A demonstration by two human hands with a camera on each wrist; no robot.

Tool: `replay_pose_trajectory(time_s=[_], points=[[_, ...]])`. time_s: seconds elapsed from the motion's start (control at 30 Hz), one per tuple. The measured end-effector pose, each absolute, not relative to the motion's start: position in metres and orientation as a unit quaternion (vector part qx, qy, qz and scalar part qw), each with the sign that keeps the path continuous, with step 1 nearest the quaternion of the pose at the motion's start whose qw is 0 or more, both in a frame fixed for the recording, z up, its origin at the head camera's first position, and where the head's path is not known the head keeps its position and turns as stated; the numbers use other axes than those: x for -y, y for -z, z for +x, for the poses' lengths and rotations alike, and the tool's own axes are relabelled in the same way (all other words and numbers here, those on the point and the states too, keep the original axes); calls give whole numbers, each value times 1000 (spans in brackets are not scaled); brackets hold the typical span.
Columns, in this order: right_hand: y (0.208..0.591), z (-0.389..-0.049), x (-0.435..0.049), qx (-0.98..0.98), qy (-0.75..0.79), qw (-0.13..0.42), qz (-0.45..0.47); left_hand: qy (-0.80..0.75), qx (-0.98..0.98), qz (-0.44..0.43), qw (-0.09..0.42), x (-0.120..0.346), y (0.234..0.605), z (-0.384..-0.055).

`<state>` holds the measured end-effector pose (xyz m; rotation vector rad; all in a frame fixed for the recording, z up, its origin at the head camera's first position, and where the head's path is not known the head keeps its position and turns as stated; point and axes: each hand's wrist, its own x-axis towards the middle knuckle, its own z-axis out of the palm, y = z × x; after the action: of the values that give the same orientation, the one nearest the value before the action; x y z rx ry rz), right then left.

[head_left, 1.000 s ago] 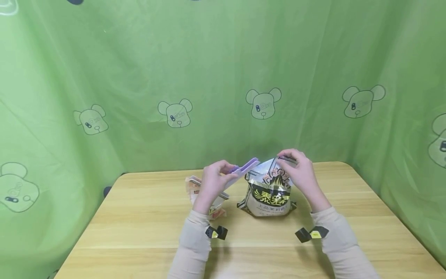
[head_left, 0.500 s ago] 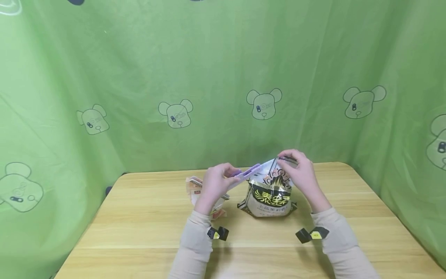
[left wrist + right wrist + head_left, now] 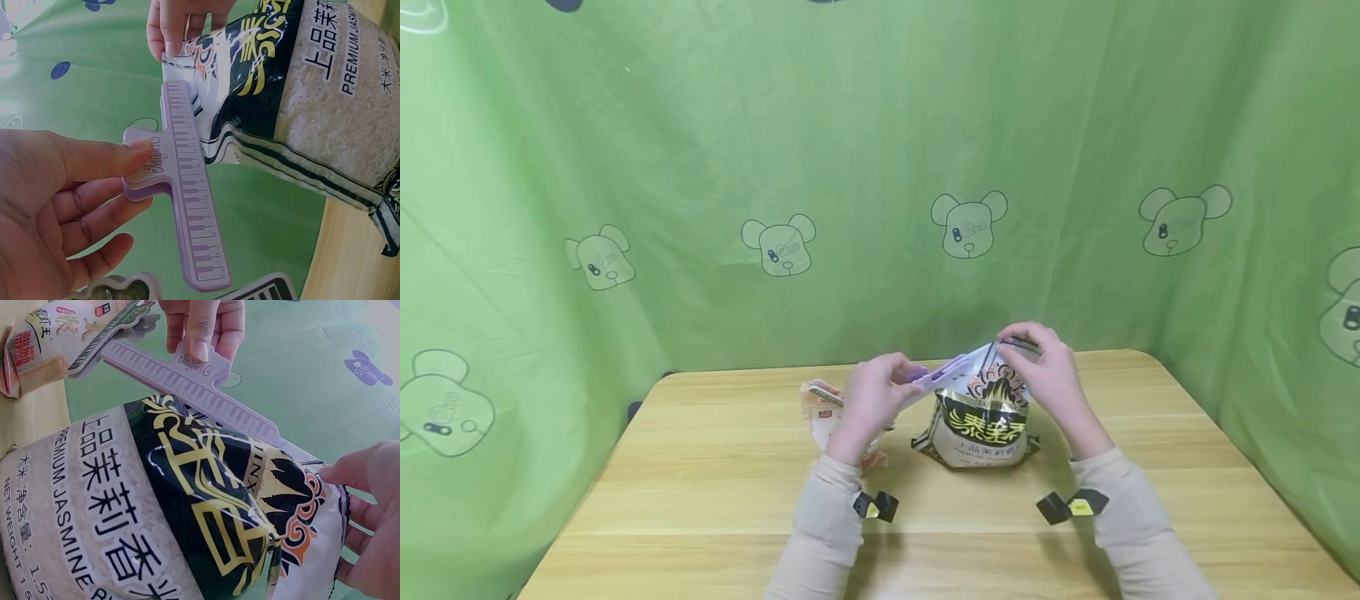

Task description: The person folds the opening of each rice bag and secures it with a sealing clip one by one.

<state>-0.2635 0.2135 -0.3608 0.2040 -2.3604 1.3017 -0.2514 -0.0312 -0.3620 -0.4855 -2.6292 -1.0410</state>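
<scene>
A bag of jasmine rice [image 3: 985, 442] stands on the table, its top drawn up to a flattened end. My right hand [image 3: 1047, 371] pinches that top at its right corner between thumb and fingers. In my left hand [image 3: 874, 404] is a purple bag clip [image 3: 197, 200] with a piano-key pattern, its handle pinched between thumb and fingers. The clip's far end lies against the left part of the bag's top in the left wrist view. Whether its jaws have the bag film between them, I cannot tell.
Left of the rice, partly behind my left forearm, lies an orange and white food packet [image 3: 59, 340]. Another piano-key clip [image 3: 106, 340] grips its end. The wooden table [image 3: 715, 500] meets a green curtain [image 3: 865, 150] at the back.
My left hand has moved right and slightly down, bringing the purple clip over to the left side of the bag's top. The right hand keeps its pinch and has barely moved.
</scene>
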Motion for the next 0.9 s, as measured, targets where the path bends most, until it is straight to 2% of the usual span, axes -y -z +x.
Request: replay_pose_trajectory(time_s=[0.5,0.73,0.9], points=[[361,-262,-214,852,-465,229,73,368,903,-162,152,18,366,-252],[360,-262,-214,852,-462,233,73,365,898,-163,185,12,370,-252],[360,-262,-213,852,-465,231,74,370,894,-165,190,7,371,-252]])
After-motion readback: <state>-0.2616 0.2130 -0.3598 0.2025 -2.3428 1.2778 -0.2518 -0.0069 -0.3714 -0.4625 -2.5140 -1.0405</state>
